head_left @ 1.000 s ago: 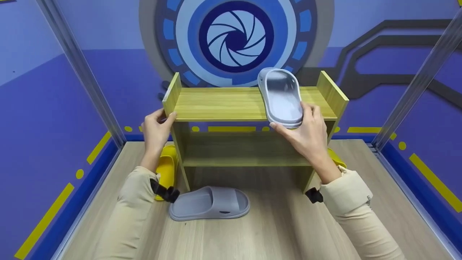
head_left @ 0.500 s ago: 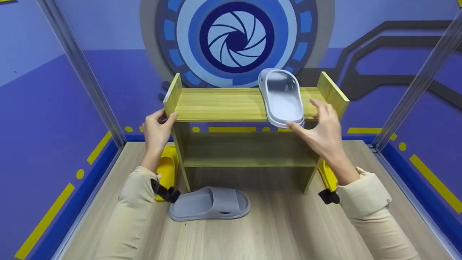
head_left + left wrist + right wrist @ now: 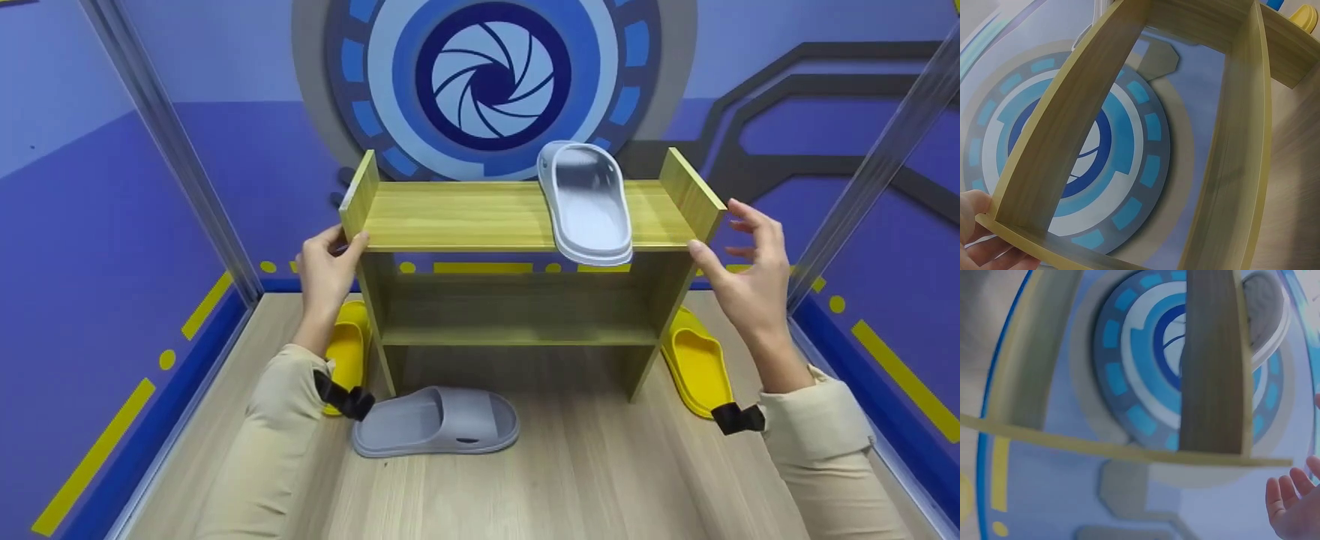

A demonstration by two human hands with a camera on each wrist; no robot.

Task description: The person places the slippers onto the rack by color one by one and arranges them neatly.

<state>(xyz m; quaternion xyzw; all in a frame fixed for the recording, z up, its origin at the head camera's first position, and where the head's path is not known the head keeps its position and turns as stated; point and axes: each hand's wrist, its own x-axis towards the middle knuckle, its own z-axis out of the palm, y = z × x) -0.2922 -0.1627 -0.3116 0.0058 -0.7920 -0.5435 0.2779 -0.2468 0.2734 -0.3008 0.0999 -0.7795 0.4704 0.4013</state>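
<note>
A wooden shoe rack (image 3: 457, 217) stands in the middle of the head view. My left hand (image 3: 328, 271) grips its left side panel near the top board, thumb in front; the left wrist view shows the fingers (image 3: 1002, 253) behind the panel's edge. Holding nothing, my right hand (image 3: 750, 281) is beside the right side panel, fingers spread and thumb tip right at the front edge. On the top board lies a light grey slipper (image 3: 592, 217), its front end jutting past the edge. Another grey slipper (image 3: 465, 421) lies on its sole before the rack's left foot.
Yellow slippers lie either side of the rack: one (image 3: 697, 367) at the right, and yellow footwear (image 3: 346, 356) at the left, partly behind my left forearm. Patterned blue walls (image 3: 247, 180) and metal posts (image 3: 172, 150) enclose the wooden table (image 3: 570, 480).
My right hand has let go of the light grey slipper and moved right to the rack's right side panel. The slipper stays on the top board. My left hand has not moved.
</note>
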